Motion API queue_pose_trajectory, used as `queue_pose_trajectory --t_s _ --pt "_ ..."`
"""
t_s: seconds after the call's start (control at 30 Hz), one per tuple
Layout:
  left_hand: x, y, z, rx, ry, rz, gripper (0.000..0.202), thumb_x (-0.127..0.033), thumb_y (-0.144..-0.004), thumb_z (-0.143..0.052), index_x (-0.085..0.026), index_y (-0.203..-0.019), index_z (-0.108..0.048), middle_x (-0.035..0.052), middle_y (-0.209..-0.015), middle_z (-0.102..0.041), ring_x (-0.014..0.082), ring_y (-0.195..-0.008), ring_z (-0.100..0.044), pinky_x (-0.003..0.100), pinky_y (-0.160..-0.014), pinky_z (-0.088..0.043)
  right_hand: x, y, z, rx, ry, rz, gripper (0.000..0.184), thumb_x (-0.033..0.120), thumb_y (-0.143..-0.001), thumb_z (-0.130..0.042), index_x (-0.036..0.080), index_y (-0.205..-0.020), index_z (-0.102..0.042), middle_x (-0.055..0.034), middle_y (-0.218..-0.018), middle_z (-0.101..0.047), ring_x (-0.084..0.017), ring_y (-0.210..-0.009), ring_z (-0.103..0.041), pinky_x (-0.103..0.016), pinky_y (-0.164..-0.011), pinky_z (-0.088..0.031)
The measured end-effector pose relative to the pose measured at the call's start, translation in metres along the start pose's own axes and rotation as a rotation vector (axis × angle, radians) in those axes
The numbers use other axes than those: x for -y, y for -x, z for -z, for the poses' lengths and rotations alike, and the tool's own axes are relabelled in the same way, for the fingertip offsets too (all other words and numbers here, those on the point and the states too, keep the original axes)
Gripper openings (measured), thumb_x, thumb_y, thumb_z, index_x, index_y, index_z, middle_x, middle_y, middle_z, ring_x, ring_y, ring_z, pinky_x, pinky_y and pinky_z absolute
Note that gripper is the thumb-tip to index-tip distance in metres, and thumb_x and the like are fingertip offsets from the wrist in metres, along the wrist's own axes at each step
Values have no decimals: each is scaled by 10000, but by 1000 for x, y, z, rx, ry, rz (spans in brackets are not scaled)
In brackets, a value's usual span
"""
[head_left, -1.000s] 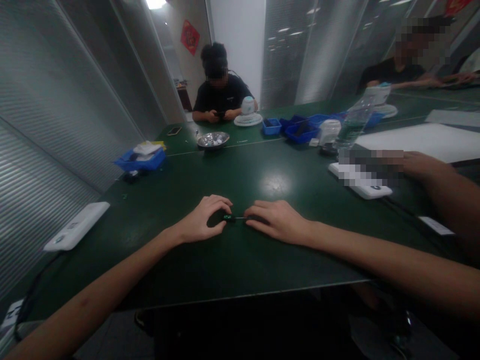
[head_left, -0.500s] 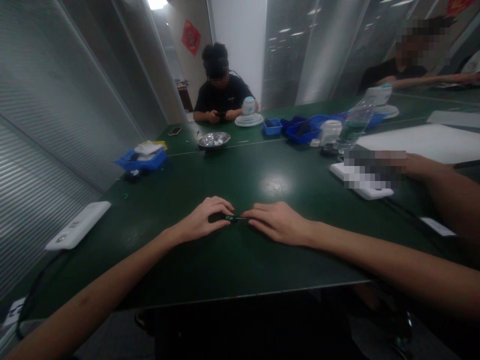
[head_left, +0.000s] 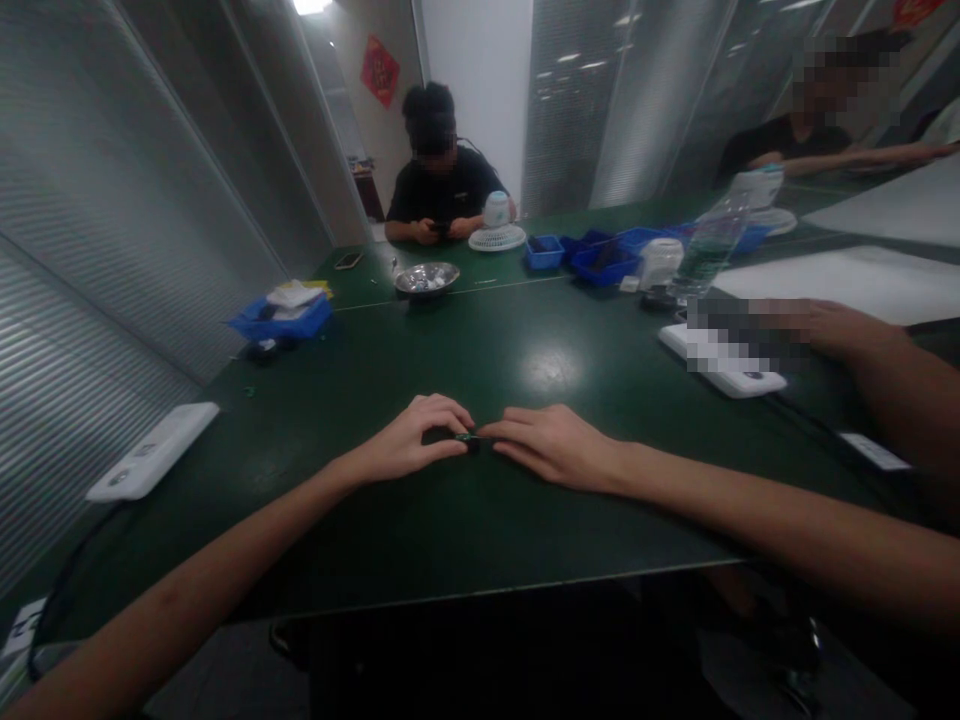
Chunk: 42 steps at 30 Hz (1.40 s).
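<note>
Near the middle of the table, my left hand (head_left: pixel 418 437) pinches a small green circuit board (head_left: pixel 465 437) between thumb and fingers. A small dark part sits at the board's right end. My right hand (head_left: pixel 551 445) lies just to the right, its fingers pressed together and their tips close to that end. Whatever those fingertips grip is too small to make out. Both hands rest on or just above the green tabletop (head_left: pixel 360 560).
A white power strip (head_left: pixel 154 455) lies left, another (head_left: pixel 720 362) right, by a co-worker's hand (head_left: pixel 855 325). Farther back are a blue bin (head_left: pixel 285 318), a metal bowl (head_left: pixel 426 280), a small fan (head_left: pixel 496 225), blue trays (head_left: pixel 604 262) and a plastic bottle (head_left: pixel 709 255). A person sits opposite.
My right fingertips have come slightly left, closer to the board. The board has turned and shows a thinner edge; the thin light piece seen between the hands before is now mostly hidden.
</note>
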<state>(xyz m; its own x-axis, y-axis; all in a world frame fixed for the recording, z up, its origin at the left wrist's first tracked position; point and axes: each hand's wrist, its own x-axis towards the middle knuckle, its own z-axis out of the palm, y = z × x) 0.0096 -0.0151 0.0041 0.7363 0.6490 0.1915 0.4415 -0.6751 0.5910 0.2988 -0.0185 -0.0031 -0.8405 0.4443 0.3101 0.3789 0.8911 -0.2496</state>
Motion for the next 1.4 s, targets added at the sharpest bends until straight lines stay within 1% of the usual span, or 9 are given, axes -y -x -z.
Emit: queue_pose_trajectory --t_s 0.2,0.4,0.57,0.83,0.97,1.1,1.23,1.33,1.4 --pt "-9 -4 -7 -19 0 -5 128 -325 -964 -704 -205 -1008 -691 65 -1193 -704 233 -1193 -596 398 -1059 -384 2 -2 -1 24 33 23 349 346 -1121 -393 172 -1349 -591 -85 -1059 -664 -167 -773 -631 -289 -662 -460" --pt "-18 -8 -15 -36 0 5 125 -307 -980 -675 -209 -1053 -700 66 -1176 -695 229 -1161 -606 398 -1036 -425 2 -2 -2 24 -29 -4 306 344 -1115 -419 166 -1310 -575 -96 -1127 -685 -180 -865 -674 -299 -735 -501" --pt "-12 -6 -9 -102 -27 62 163 -257 -987 -641 -220 -1131 -706 70 -1201 -691 229 -1174 -606 405 -1053 -452 3 -1 2 0 -39 3 299 344 -1114 -421 185 -1317 -572 -87 -1132 -688 -167 -833 -668 -283 -709 -494" --pt "-4 3 2 -193 -109 172 220 -372 -989 -630 -228 -1124 -727 67 -1207 -700 242 -1148 -625 417 -1021 -492 2 2 3 -62 -35 -97 283 347 -1087 -468 190 -1283 -598 -76 -1117 -694 -165 -807 -658 -289 -692 -470" --pt "21 12 27 -246 -288 308 291 -432 -990 -593 -215 -1137 -718 82 -1212 -698 273 -1129 -625 450 -989 -501 0 3 2 -86 -48 -124 280 351 -1074 -488 194 -1274 -605 -64 -1124 -700 -154 -794 -651 -293 -710 -469" --pt "76 41 69 -361 -603 573 387 -445 -986 -544 -176 -1211 -709 130 -1251 -691 324 -1156 -622 470 -999 -490 1 3 3 -82 -55 -120 280 356 -1074 -487 191 -1266 -608 -59 -1115 -704 -138 -743 -631 -284 -675 -451" --pt "122 80 106 -306 -790 879 479 -468 -1007 -450 -170 -1277 -710 169 -1301 -681 386 -1150 -625 501 -950 -497 2 2 5 -82 -62 -107 275 353 -1073 -492 182 -1251 -614 -62 -1104 -705 -127 -712 -616 -277 -653 -440" --pt "127 91 115 -300 -857 981 503 -466 -1008 -442 -153 -1313 -691 205 -1341 -655 428 -1187 -592 546 -963 -473 2 2 6 -71 -66 -107 271 349 -1070 -500 183 -1247 -618 -58 -1093 -706 -126 -710 -615 -276 -649 -444" --pt "113 82 110 -367 -915 909 494 -454 -999 -477 -137 -1324 -673 222 -1407 -607 445 -1269 -529 577 -1021 -424 2 2 6 -76 -64 -110 271 347 -1068 -502 183 -1249 -621 -59 -1093 -711 -130 -717 -624 -278 -653 -453"
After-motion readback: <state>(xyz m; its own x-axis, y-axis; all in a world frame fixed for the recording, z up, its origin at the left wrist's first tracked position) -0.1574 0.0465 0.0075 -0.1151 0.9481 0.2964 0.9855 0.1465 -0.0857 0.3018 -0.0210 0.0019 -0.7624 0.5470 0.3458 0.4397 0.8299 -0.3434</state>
